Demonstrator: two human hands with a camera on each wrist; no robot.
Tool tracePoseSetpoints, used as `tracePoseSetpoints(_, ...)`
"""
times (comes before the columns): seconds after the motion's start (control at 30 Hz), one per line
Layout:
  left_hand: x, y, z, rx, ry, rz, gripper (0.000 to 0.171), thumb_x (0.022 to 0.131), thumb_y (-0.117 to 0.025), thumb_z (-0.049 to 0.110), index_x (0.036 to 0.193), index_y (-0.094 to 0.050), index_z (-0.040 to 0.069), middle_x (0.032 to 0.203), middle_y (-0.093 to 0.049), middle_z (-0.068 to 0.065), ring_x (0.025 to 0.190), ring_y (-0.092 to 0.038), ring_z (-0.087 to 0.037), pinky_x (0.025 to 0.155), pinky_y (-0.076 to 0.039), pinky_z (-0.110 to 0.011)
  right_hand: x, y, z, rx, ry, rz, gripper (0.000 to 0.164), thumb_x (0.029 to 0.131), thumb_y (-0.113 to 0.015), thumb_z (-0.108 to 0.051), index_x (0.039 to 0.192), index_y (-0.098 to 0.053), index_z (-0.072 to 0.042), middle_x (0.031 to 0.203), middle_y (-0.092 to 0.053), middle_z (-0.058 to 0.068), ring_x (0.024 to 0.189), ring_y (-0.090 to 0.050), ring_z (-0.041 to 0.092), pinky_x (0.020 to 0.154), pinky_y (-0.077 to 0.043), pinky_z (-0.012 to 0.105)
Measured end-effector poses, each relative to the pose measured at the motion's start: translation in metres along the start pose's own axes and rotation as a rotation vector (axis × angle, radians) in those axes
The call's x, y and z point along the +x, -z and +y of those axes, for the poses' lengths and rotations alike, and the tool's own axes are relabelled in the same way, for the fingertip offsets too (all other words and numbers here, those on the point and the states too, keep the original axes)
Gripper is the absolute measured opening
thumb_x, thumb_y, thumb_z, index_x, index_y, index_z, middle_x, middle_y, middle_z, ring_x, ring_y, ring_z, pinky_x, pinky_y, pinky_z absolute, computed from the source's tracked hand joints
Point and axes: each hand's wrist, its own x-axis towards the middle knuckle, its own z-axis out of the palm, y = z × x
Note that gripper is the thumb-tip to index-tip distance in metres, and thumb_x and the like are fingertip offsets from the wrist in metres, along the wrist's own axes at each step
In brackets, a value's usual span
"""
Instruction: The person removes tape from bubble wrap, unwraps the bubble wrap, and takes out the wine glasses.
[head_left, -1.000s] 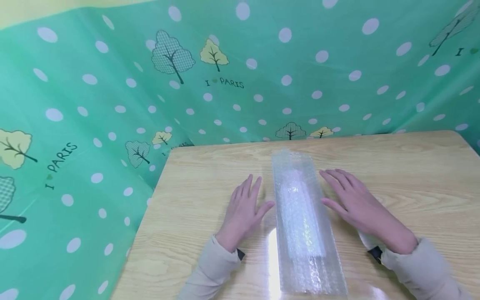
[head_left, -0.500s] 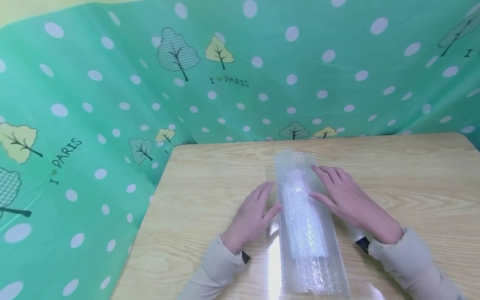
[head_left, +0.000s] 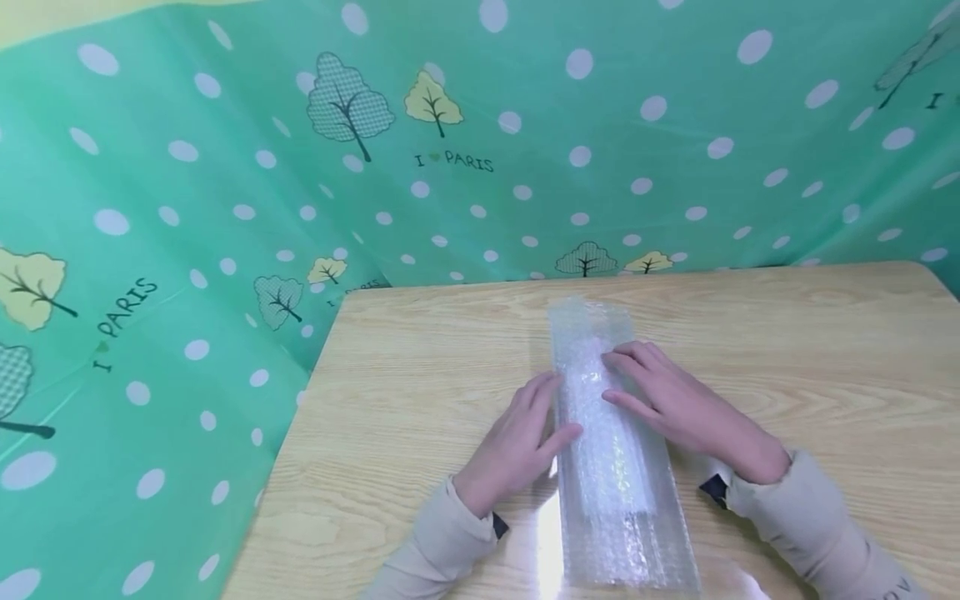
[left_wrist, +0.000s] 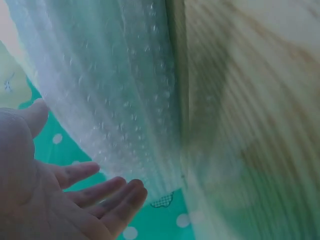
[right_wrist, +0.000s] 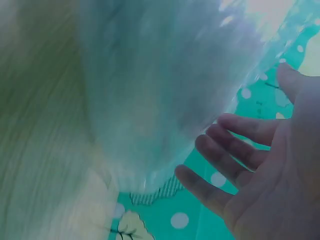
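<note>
Bracketing the bubble wrap (head_left: 622, 500)

Lies front-to-back on the wooden surface (head_left: 420, 350). Poised at its left edge with the left hand (head_left: 517, 446), over its right side with the right hand (head_left: 678, 408): fingers relaxed, gripping nothing; cannot tell if touching. Probably positioning for a grip; next, likely calls for curling fingers round both edges.

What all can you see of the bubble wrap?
The bubble wrap is a long, clear, shiny strip, apparently plastic, with small bubbles. A whiter oblong shows within its outline; what that is, I can't tell. It lies on the table, running front to back. The left hand is at its left edge, the right hand over its right side; whether they touch it is unclear.
</note>
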Motion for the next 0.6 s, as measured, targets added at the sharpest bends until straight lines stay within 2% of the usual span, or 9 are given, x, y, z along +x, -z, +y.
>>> tracePoseSetpoints(0.07,-0.0001,-0.0024,0.001,-0.014,0.007,-0.003,0.075,0.1,-0.036,0.062,0.159,-0.02,0.018,0.163,-0.024,-0.007,0.149,-0.027,-0.023,0.119,-0.032,-0.044,-0.0007,-0.0012,-0.0014,0.016,0.018,0.0,0.048,0.102,-0.055,-0.035,0.139,-0.053,-0.004,0.133,-0.052,0.01,0.12,-0.05,0.025,0.098,-0.049,0.049)
tracePoseSetpoints(0.37,-0.0005,-0.0052,0.0025,-0.074,0.036,-0.01,0.077,0.099,-0.04,0.062,0.159,-0.018,0.019,0.163,-0.023,-0.001,0.147,-0.031,-0.02,0.119,-0.034,-0.04,-0.0002,-0.0028,-0.0028,-0.059,0.072,0.052,0.048,0.097,-0.064,-0.033,0.132,-0.058,-0.001,0.125,-0.056,0.011,0.112,-0.055,0.023,0.092,-0.055,0.044)
tracePoseSetpoints(0.6,-0.0019,-0.0055,0.0034,-0.094,0.044,-0.012,0.077,0.099,-0.042,0.062,0.159,-0.019,0.02,0.162,-0.025,-0.001,0.146,-0.033,-0.02,0.118,-0.035,-0.04,-0.0003,-0.0016,-0.0041,-0.08,0.082,0.07,0.039,0.095,-0.067,-0.033,0.121,-0.062,-0.003,0.114,-0.059,0.005,0.102,-0.057,0.017,0.086,-0.057,0.038)
